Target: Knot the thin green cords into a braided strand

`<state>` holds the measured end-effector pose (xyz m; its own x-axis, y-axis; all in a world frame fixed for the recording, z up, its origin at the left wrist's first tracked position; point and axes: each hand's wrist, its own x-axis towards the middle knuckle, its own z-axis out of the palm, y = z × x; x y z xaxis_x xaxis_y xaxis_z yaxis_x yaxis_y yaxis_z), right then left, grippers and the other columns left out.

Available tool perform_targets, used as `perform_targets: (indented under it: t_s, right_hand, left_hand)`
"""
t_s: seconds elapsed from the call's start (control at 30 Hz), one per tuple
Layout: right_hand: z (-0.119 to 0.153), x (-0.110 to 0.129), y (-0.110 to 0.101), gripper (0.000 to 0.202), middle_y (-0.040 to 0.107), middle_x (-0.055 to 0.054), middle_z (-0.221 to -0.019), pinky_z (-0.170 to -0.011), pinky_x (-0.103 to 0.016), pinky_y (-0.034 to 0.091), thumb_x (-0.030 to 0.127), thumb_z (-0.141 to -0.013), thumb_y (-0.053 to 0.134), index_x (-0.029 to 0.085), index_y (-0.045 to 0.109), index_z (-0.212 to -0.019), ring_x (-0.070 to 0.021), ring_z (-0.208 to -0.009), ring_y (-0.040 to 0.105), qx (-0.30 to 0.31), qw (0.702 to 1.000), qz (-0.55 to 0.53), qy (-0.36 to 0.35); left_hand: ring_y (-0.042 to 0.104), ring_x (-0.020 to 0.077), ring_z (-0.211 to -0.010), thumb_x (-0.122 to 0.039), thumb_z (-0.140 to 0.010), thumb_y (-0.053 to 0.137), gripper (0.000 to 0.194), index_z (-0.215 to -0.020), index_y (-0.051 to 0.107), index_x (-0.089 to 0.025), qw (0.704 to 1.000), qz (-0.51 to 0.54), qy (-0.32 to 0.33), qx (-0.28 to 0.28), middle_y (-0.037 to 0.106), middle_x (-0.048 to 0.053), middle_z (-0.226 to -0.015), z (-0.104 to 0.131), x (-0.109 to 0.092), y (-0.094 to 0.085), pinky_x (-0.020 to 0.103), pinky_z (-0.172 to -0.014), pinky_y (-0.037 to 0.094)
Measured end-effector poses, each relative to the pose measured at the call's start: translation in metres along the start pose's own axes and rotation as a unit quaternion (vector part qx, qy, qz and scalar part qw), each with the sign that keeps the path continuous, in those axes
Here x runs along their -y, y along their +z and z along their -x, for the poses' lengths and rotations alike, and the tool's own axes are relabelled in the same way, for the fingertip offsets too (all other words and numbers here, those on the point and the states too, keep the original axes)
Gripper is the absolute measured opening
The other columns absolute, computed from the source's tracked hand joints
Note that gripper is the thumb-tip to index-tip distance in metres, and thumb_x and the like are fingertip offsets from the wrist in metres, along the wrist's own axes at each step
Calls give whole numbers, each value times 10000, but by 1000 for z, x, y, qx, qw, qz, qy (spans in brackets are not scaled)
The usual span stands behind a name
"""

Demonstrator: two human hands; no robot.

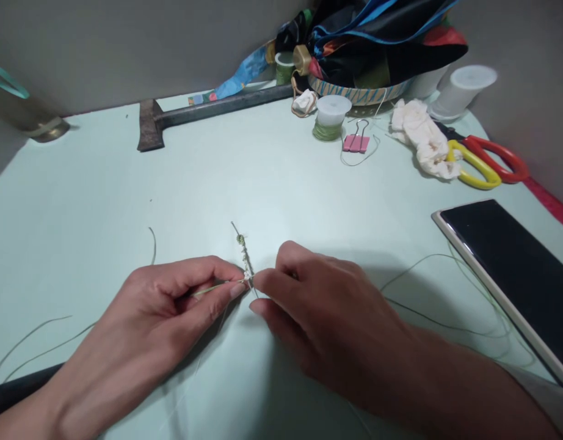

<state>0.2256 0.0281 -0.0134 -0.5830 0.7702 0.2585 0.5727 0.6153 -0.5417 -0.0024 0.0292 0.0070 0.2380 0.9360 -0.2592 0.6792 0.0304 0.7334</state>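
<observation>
1. Knotted cord piece [243, 253]: on or just above the worktop [194, 183], can't tell which; lower end between your hands, top beyond your fingertips.
2. Long axis: points away from you, top leaning slightly left, so it sits crosswise to the line between your fingertips. A thin tip sticks out at the far end.
3. Your left hand [167, 305]: thumb and forefinger pinching a green strand [212, 288] right at the lower end, on its left.
4. Your right hand [316, 305]: thumb and forefinger at the same end, from the right; can't tell whether they grip.
5. Neither hand is clearly nearer.
6. Loose cord [446, 324] trails right, toward the phone [515, 275].
</observation>
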Motion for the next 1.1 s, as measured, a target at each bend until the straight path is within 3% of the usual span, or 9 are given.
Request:
perform_targets:
  t_s: [0.2,0.3,0.4,0.5,0.6,0.73,0.9,1.1]
  right_hand:
    - [3,-2,4,154,590,-4,-813,-525,-351,354,29,-954,715,172,695,-899,-180,-662,541,-5,996,60,-65]
    - [3,-2,7,201,585,6,-820,-552,-345,393,-19,-969,658,170,682,-906,-163,-657,525,-12,997,42,-67]
    - [2,-1,9,195,583,7,-820,-578,-344,409,29,-993,680,190,654,-886,-163,-684,538,-24,998,36,-54]
    - [1,0,10,186,591,12,-828,-546,-347,373,89,-938,794,199,651,-897,-167,-693,541,-20,998,45,-46]
    - [1,1,9,177,586,18,-830,-509,-345,334,54,-916,773,184,656,-898,-148,-653,511,-12,998,41,-48]
    - [1,1,7,227,543,24,-825,-537,-339,359,-32,-851,608,195,615,-865,-142,-635,469,-8,998,22,-49]
    - [1,1,3,258,513,18,-844,-515,-330,319,-13,-797,506,216,589,-883,-153,-631,427,-6,999,24,-38]
    - [-2,3,3,341,530,24,-816,-534,-338,338,-15,-662,452,219,577,-877,-154,-614,427,2,999,16,-45]
  left_hand:
    - [420,134,-515,-673,-942,711,387,-834,830,-321,995,73,-72,12,693,7,-718,2,3,1,217,-380,356]
    - [497,158,-536,-650,-958,689,397,-831,834,-303,997,51,-56,10,660,10,-672,3,6,1,230,-392,386]
    - [615,208,-597,-606,-973,655,389,-867,849,-286,1000,10,-14,6,625,12,-610,1,5,3,254,-429,463]
    - [669,237,-651,-597,-965,648,383,-890,857,-284,1000,-13,9,3,606,9,-580,-3,3,6,272,-472,517]
    - [683,241,-661,-601,-958,643,393,-885,860,-281,1000,-18,7,-4,597,6,-567,-4,3,5,275,-484,533]
    - [640,196,-588,-599,-945,662,395,-857,863,-271,1000,-4,-23,-4,595,-9,-563,2,9,0,249,-444,493]
    - [453,71,-463,-590,-905,708,352,-787,826,-279,995,79,-63,-20,543,-90,-541,8,13,4,180,-406,352]
    - [545,63,-477,-416,-910,711,230,-767,823,-275,996,64,-32,-47,630,-98,-569,7,12,4,121,-422,376]
